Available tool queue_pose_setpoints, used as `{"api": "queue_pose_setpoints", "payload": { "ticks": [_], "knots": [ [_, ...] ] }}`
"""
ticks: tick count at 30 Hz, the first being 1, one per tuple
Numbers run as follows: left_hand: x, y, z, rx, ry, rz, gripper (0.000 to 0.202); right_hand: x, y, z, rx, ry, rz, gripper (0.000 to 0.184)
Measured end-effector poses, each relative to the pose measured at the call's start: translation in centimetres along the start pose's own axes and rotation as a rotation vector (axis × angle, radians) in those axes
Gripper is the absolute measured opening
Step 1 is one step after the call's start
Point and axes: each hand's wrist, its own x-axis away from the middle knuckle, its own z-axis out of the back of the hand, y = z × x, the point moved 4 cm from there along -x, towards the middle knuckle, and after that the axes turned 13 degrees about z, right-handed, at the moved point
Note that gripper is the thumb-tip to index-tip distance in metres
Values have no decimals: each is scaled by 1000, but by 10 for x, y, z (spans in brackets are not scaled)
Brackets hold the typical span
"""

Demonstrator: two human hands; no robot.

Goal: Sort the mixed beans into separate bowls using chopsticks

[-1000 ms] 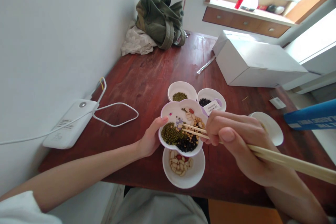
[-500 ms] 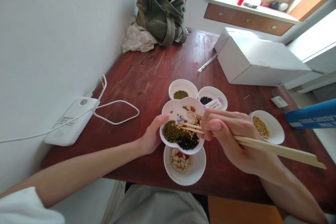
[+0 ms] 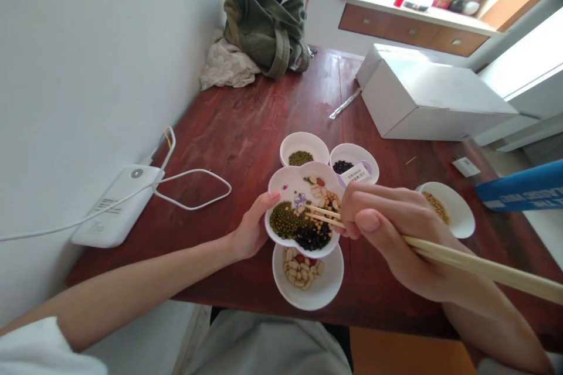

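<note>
My left hand (image 3: 255, 222) grips the left rim of a flower-shaped white plate (image 3: 288, 179) with a lilac edge, its thumb over the top. On that plate lie green mung beans (image 3: 284, 221), black beans (image 3: 314, 237), yellow soybeans and some peanuts (image 3: 319, 188). In my right hand (image 3: 387, 222) is a pair of wooden chopsticks (image 3: 475, 265), their tips down among the soybeans near the plate's middle. Whether the tips pinch a bean, I cannot tell. Just below the plate, partly covered by it, stands a white bowl (image 3: 308, 302) of peanuts.
Behind the plate stand a bowl of mung beans (image 3: 301, 158) and a bowl of black beans (image 3: 342, 167). A bowl of soybeans (image 3: 461, 217) is at right, beside a blue object (image 3: 523, 187). A white box (image 3: 440, 94), green bag (image 3: 264, 23) and corded power bank (image 3: 118, 205) lie farther out.
The chopsticks have shifted slightly within the plate, and their rear ends have swung toward the right edge of the view. My left hand keeps its hold on the plate.
</note>
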Motion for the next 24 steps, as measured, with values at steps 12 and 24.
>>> {"api": "queue_pose_setpoints", "payload": {
  "ticks": [12,24],
  "knots": [
    [1,-1,0,27,-29,21,63,-6,2,-6,27,-3,26,45],
    [0,0,-1,-18,-24,12,65,-12,2,-10,-47,-45,89,37]
  ]
}}
